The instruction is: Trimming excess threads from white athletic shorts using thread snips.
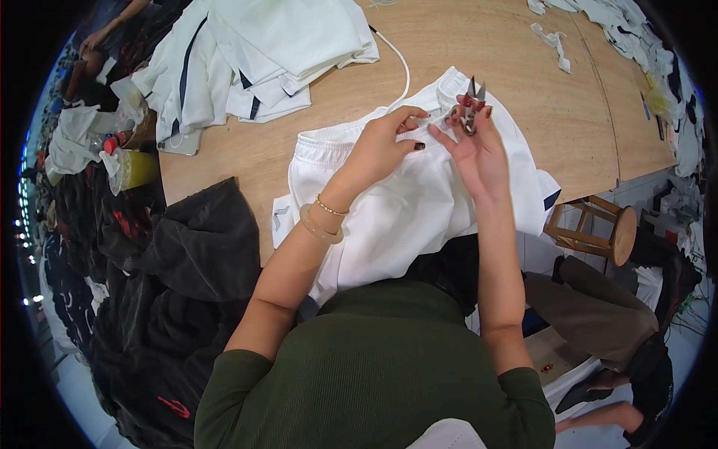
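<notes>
White shorts (419, 217) with a gathered elastic waistband (323, 147) lie at the near table edge and hang over it toward me. A pair of small dark-handled scissors (476, 93) is held in my right hand (482, 157), blades pointing away from me. The fingers of that hand curl round the handles above the waistband's right part. My left hand (383, 146) rests over the middle of the waistband, thumb and forefinger apart, with white cloth between them. From the waistband a white drawstring (404, 63) with a dark tip runs out over the table.
A pile of white garments (277, 45) with navy stripes covers the far left of the wooden table (493, 37). Dark garments (202, 239) heap at the left, beside a cup of yellow drink (137, 170). A wooden stool (622, 236) and another person's legs (598, 307) are at the right.
</notes>
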`<state>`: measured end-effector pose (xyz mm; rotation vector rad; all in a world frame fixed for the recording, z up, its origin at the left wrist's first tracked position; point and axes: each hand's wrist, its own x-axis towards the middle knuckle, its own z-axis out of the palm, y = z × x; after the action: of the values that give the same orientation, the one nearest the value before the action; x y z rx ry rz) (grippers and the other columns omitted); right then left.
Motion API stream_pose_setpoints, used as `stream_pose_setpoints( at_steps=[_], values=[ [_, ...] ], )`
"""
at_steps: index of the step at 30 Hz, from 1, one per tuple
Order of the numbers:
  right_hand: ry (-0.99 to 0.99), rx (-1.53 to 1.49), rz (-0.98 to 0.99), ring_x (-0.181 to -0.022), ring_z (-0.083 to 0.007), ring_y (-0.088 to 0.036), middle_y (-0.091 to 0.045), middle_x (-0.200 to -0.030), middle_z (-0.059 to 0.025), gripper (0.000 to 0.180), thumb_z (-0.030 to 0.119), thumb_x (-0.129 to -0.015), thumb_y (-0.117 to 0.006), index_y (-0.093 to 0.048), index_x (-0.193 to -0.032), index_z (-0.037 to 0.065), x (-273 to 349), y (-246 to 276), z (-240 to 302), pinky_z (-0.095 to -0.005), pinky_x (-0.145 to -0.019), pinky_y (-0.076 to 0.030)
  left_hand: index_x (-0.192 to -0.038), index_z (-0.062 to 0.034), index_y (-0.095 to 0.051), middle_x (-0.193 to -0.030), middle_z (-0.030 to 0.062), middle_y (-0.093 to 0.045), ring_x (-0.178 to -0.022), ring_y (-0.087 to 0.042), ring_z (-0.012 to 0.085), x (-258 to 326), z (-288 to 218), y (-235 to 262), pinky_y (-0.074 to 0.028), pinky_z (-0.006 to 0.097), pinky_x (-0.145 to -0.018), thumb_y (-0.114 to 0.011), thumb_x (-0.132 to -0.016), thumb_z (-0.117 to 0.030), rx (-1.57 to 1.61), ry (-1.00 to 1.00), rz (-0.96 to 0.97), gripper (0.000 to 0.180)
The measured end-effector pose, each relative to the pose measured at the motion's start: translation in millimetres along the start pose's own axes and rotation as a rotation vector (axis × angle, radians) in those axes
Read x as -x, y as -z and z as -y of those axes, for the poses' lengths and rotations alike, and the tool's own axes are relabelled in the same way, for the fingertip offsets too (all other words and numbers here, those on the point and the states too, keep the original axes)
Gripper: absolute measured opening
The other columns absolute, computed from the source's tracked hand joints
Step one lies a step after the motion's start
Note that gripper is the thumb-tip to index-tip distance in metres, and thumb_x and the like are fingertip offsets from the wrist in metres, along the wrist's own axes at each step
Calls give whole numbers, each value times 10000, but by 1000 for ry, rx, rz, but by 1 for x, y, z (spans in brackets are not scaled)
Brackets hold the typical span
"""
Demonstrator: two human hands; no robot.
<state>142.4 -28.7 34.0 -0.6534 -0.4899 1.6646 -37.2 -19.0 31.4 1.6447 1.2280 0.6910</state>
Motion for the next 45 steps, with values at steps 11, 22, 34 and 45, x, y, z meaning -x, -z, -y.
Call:
stream_pose_setpoints(
  at_steps=[11,22,34,45],
  values=[
    [41,133,-110,-838,-141,-559,-580,-863,-13,282,254,-1000,-445,-571,-1115,29,-3,35,-15,-304,-817,-469,-1063,44,-627,-775,37,-581,-687,-502,98,-4,14,5,-443,255,-637,-617,-838,-50,229,153,31,245],
    [335,1064,-49,-754,-73,-514,-640,-877,-11,163,-55,-758,-664,-693,-897,26,1,-8,-18,-216,-695,-422,-1019,28,-674,-822,-32,-600,-699,-465,30,-3,-5,10,-388,197,-615,-603,-883,-133,486,335,72,222],
    [491,1156,-651,-777,-135,-576,-655,-886,-57,161,87,-882,-618,-634,-1008,-13,-11,41,56,-260,-758,-443,-1084,36,-639,-922,-10,-632,-797,-521,25,3,-5,14,-413,173,-697,-577,-895,-84,622,341,57,232],
    [316,1534,-247,-582,-188,-477,-559,-634,-56,298,230,-771,-735,-557,-699,3,30,-29,46,-298,-651,-353,-1120,0,-593,-881,-18,-604,-822,-532,38,8,-16,19,-414,172,-773,-576,-866,-33,724,185,50,257]
  ],
)
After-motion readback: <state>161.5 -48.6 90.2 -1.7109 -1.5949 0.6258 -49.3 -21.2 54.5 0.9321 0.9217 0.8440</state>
